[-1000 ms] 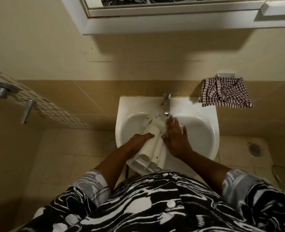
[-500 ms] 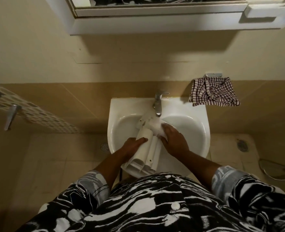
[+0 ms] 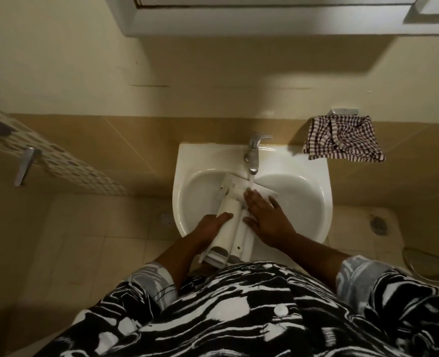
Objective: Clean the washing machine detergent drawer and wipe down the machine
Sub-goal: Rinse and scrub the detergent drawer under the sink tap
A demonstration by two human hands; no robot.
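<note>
The white detergent drawer [image 3: 227, 222] lies lengthwise in the white sink [image 3: 313, 202], its front panel under the tap [image 3: 251, 155]. Water runs from the tap onto the drawer's far end. My left hand [image 3: 210, 228] grips the drawer's left side near its middle. My right hand [image 3: 267, 217] lies flat on the drawer's right side, fingers spread and pointing towards the water stream. The drawer's near end sticks out over the sink's front rim, partly hidden by my patterned shirt.
A checked cloth [image 3: 342, 143] hangs on a wall holder right of the sink. A metal handle [image 3: 23, 166] and patterned tile strip are at left. Floor drains [image 3: 164, 217] [image 3: 378, 224] sit on both sides. A mirror cabinet [image 3: 264, 19] hangs overhead.
My right hand has slid over the drawer's far end, from curled fingers to flat, spread fingers. My left hand keeps its grip. The camera view has shifted.
</note>
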